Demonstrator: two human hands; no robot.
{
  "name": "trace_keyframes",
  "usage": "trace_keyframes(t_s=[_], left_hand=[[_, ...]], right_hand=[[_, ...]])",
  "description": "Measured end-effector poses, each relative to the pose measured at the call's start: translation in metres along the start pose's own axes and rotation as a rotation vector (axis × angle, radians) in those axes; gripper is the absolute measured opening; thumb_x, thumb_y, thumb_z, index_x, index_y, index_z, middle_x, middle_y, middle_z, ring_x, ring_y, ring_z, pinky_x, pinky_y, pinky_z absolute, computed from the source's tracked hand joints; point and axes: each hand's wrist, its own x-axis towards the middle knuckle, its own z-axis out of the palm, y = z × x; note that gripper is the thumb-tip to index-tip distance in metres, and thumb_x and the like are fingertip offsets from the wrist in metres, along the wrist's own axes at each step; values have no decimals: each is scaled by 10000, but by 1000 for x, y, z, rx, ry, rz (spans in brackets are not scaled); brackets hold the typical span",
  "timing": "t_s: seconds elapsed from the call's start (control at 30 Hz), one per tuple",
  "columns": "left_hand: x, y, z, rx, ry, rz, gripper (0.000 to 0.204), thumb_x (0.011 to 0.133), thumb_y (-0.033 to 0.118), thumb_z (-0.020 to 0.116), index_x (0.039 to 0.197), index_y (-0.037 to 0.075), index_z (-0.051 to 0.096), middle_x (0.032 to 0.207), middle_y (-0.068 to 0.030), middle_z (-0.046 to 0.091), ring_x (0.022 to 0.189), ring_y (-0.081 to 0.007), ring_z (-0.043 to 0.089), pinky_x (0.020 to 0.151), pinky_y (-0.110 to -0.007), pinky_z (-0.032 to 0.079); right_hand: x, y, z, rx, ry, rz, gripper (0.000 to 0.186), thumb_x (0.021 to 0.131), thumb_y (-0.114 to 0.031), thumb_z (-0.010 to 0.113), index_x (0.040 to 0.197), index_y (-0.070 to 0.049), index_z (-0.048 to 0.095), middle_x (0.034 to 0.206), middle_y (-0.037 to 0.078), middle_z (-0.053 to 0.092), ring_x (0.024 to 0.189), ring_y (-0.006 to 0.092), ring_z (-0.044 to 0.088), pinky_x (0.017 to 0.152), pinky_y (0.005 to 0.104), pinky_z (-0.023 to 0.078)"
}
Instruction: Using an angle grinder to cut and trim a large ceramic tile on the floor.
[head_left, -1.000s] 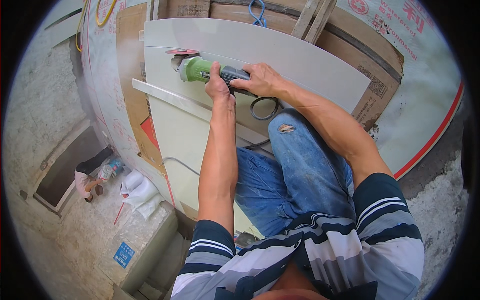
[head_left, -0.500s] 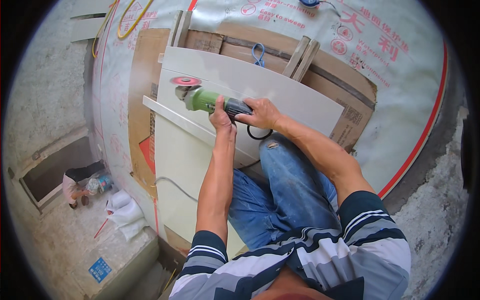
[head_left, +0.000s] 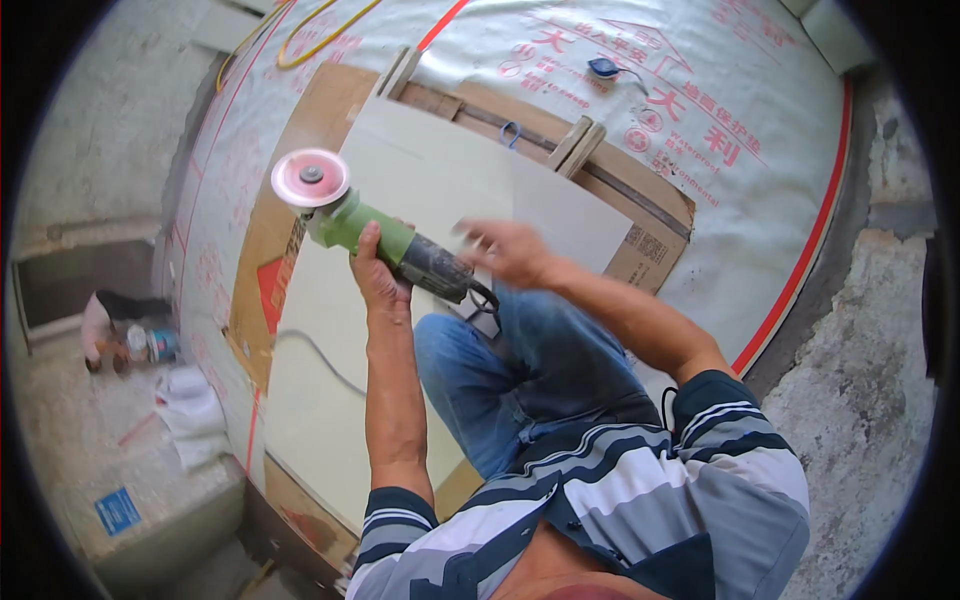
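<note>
Left of the frame's centre, a green-and-black angle grinder (head_left: 392,243) with a round pink disc (head_left: 311,176) is held by the left hand (head_left: 382,282), fingers wrapped round it. Near its black handle (head_left: 440,268), the blurred right hand (head_left: 515,254) has fingers loosely spread.

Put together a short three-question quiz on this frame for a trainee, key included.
1. Which hand grips the green body of the grinder?
2. True or false: the disc is at the grinder's end nearest the jeans.
3. Of these, which is nearest the right hand? a) disc; b) grinder's dark rear end; c) yellow cord.

Key: 1. The left hand. 2. False, it is at the opposite end. 3. b.
</note>
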Motion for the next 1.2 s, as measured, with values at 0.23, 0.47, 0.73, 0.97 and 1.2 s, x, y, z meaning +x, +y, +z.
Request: trace_keyframes(t_s=[0.23,0.47,0.73,0.97,1.2], left_hand=[[-31,-5,-37,-166,-121,10,398,771,204,659,1077,-2,510,919,-144,603,843,-268,630,730,-415,551],[-1,-23,-57,-218,-184,102,419,816,317,625,1090,29,491,942,-137,597,861,-280,615,789,-448,532],[17,-42,-63,-238,-76,51,420,799,263,655,1086,8,484,935,-138,598,867,-280,616,779,-437,530],[62,-81,-67,-168,29,-2,360,771,200,673,1024,3,509,856,-148,604,771,-278,631,712,-416,547],[121,-139,-64,15,207,15,342,754,209,688,971,-5,532,774,-152,605,680,-267,638,616,-405,558]], right_hand=[[-35,128,-95,-1012,6,712,745,731,-487,731,1191,24,446,1247,251,507,1154,366,511,950,423,429],[-35,158,-111,-755,-152,784,751,735,-480,738,1177,53,447,1151,279,573,1111,380,551,939,416,428],[-31,160,-115,-806,-266,763,835,728,-550,719,1146,104,413,1118,332,560,1084,405,558,915,420,442],[-30,159,-125,-892,-348,681,902,642,-619,747,1106,95,449,1091,300,581,1071,387,570,892,412,454],[-35,189,-141,-795,-316,502,718,682,-627,706,871,39,514,851,260,605,848,396,607,738,454,460]])
